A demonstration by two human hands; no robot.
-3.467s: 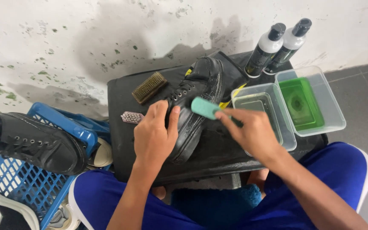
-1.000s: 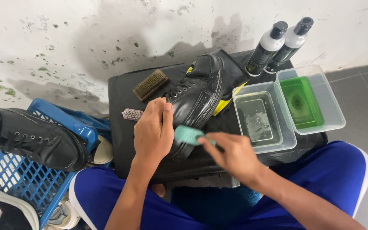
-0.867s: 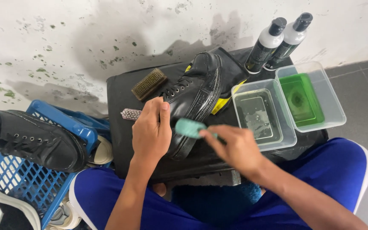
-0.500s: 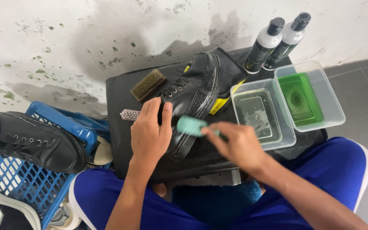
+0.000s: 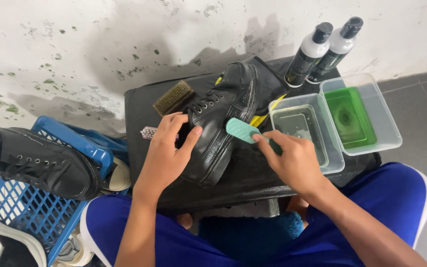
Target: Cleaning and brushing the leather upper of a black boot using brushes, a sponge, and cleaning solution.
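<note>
A wet black lace-up boot (image 5: 223, 118) lies on a black work surface (image 5: 253, 173) in front of me. My left hand (image 5: 166, 151) grips the boot at its opening and laces, holding it steady. My right hand (image 5: 292, 158) holds a teal brush (image 5: 240, 130) with its head pressed against the boot's side. A yellow cloth (image 5: 260, 118) peeks out from under the boot.
A tan bristle brush (image 5: 173, 97) lies behind the boot. Two clear tubs sit at the right, one with clear water (image 5: 305, 131), one with green liquid (image 5: 357, 116). Two dark bottles (image 5: 322, 52) stand by the wall. A blue basket (image 5: 30, 207) at the left holds another black shoe (image 5: 35, 160).
My right hand has moved the teal brush back and forth along the boot's side, from low near the sole up toward the middle. My left hand stays on the boot.
</note>
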